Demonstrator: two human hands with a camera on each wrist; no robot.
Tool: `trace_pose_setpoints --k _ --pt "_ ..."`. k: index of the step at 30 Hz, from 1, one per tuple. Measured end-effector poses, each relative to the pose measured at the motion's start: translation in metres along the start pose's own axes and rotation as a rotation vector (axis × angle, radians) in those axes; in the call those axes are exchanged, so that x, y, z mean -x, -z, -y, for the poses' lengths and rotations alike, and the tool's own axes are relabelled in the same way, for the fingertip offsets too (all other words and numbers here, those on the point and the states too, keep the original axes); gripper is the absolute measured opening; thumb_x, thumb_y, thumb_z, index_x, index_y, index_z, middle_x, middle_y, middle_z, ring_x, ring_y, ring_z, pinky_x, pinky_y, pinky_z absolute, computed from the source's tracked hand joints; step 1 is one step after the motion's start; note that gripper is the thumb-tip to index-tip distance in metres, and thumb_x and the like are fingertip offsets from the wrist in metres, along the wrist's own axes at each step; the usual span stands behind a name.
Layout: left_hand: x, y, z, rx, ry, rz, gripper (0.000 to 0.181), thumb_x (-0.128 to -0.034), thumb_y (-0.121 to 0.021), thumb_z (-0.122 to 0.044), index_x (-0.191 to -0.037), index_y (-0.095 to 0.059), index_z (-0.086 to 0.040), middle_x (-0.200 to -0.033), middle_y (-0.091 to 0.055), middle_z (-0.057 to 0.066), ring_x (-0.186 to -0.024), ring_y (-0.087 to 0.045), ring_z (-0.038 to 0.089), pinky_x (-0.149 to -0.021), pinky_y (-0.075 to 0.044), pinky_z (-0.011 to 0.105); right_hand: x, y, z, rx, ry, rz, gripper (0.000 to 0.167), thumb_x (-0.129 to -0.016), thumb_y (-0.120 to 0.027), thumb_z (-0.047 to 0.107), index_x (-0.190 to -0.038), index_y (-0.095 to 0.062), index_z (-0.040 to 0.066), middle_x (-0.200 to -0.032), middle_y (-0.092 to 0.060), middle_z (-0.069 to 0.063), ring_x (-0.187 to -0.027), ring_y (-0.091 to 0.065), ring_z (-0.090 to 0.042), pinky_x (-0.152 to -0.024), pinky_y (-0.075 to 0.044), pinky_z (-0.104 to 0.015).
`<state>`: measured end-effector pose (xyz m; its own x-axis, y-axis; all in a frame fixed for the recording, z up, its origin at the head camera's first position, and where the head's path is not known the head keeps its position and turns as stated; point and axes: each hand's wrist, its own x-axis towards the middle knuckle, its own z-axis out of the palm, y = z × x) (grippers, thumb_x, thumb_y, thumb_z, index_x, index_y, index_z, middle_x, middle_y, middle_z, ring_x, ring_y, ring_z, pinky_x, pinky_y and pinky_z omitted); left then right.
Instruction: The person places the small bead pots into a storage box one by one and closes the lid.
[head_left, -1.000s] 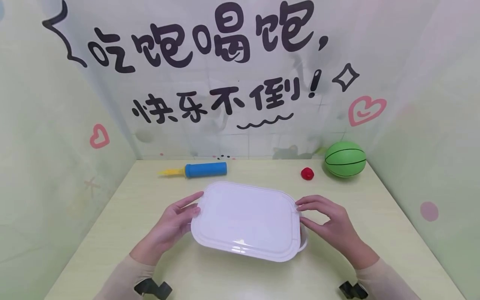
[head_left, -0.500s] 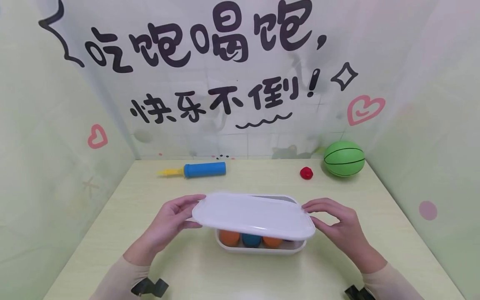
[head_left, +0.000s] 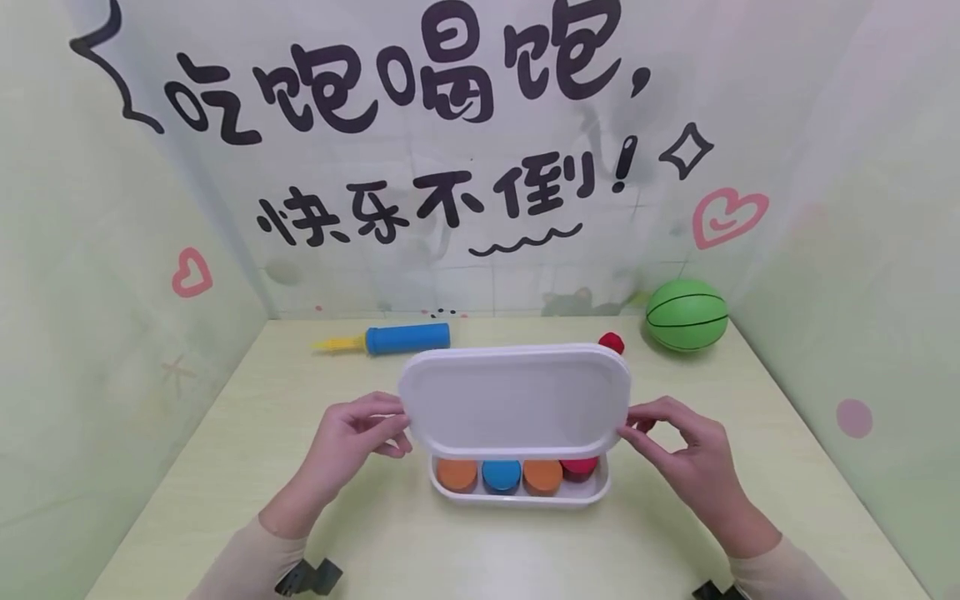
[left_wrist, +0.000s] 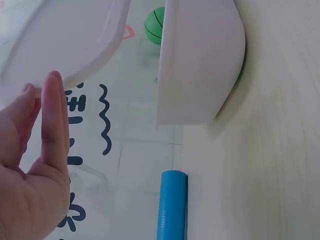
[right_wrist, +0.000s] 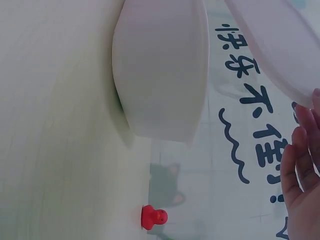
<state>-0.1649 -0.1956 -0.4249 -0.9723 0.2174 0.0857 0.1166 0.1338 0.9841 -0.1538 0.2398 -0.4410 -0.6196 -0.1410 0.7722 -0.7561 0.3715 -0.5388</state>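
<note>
A white lid (head_left: 516, 404) is held up, tilted on edge, above a white rectangular box (head_left: 517, 502) on the table. My left hand (head_left: 356, 437) pinches the lid's left end, thumb in front; the left wrist view shows fingers at its corner. At the right end, my right hand (head_left: 678, 437) pinches the lid between thumb and fingers. Inside the box's near row sit flat-topped round pieces: an orange one (head_left: 457, 475), a blue one (head_left: 501, 476), another orange one (head_left: 542, 477) and a red one (head_left: 580, 468). The lid hides the box's far part.
Behind the lid lies a blue hand pump (head_left: 408, 338) with a yellow nozzle. A small red duck-like toy (right_wrist: 153, 217) stands at the back right, partly covered by the lid in the head view. Beside it is a green ball (head_left: 686, 315). Printed cloth walls enclose the table.
The lid has come off the box: it has risen and tipped up, so its underside now faces me. Both hands have moved with it, and the coloured round pieces have come into view.
</note>
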Motion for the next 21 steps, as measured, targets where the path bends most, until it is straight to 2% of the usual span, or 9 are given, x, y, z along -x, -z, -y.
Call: trace_pose_setpoints --k 3,6,11,13,16,21 --pt "0.001 -0.002 0.004 0.010 0.019 -0.043 0.029 -0.0933 -0.077 -0.012 -0.117 -0.073 0.004 -0.097 -0.076 0.000 -0.070 -0.076 0.021 -0.069 -0.066 0.044 0.004 -0.002 0.002 0.029 -0.074 0.011 0.048 -0.063 -0.083 -0.023 -0.103 -0.077 0.004 -0.083 -0.073 -0.001 -0.078 -0.062 -0.003 -0.075 -0.053 -0.011" --pt "0.001 -0.005 0.008 0.007 0.034 -0.076 0.036 -0.0920 -0.079 -0.013 -0.125 -0.071 0.000 -0.097 -0.075 0.003 -0.067 -0.075 0.022 -0.067 -0.066 0.045 0.006 -0.002 0.004 0.073 -0.154 0.045 0.051 -0.070 -0.086 -0.015 -0.116 -0.076 0.005 -0.084 -0.074 0.003 -0.076 -0.062 -0.001 -0.073 -0.053 -0.011" --pt "-0.002 -0.008 0.010 -0.048 0.046 -0.095 0.051 -0.0916 -0.080 -0.020 -0.141 -0.065 -0.019 -0.102 -0.072 0.014 -0.065 -0.073 0.025 -0.065 -0.066 0.041 0.006 -0.002 0.007 0.157 -0.214 0.133 0.062 -0.077 -0.087 -0.004 -0.135 -0.069 0.010 -0.087 -0.074 0.008 -0.072 -0.058 0.000 -0.069 -0.051 -0.011" --pt "-0.003 -0.009 0.011 -0.071 0.060 -0.091 0.053 -0.0919 -0.080 -0.022 -0.142 -0.064 -0.023 -0.104 -0.071 0.017 -0.065 -0.072 0.025 -0.065 -0.066 0.039 0.007 -0.002 0.009 0.165 -0.258 0.174 0.060 -0.080 -0.087 0.001 -0.136 -0.069 0.011 -0.088 -0.073 0.010 -0.071 -0.058 -0.001 -0.068 -0.051 -0.011" --pt "-0.006 -0.011 0.015 -0.092 0.088 -0.068 0.051 -0.0927 -0.079 -0.021 -0.142 -0.065 -0.020 -0.104 -0.071 0.015 -0.063 -0.070 0.023 -0.063 -0.065 0.039 0.007 -0.003 0.010 0.161 -0.362 0.246 0.054 -0.084 -0.086 0.010 -0.135 -0.069 0.010 -0.088 -0.071 0.011 -0.071 -0.059 -0.003 -0.067 -0.053 -0.013" --pt "-0.011 -0.015 0.022 -0.209 0.107 -0.012 0.050 -0.0930 -0.078 -0.021 -0.140 -0.066 -0.015 -0.102 -0.071 0.010 -0.062 -0.066 0.019 -0.058 -0.062 0.034 0.004 0.000 0.013 0.178 -0.535 0.386 0.055 -0.087 -0.085 0.026 -0.137 -0.067 0.008 -0.086 -0.069 0.011 -0.072 -0.060 -0.003 -0.067 -0.055 -0.019"
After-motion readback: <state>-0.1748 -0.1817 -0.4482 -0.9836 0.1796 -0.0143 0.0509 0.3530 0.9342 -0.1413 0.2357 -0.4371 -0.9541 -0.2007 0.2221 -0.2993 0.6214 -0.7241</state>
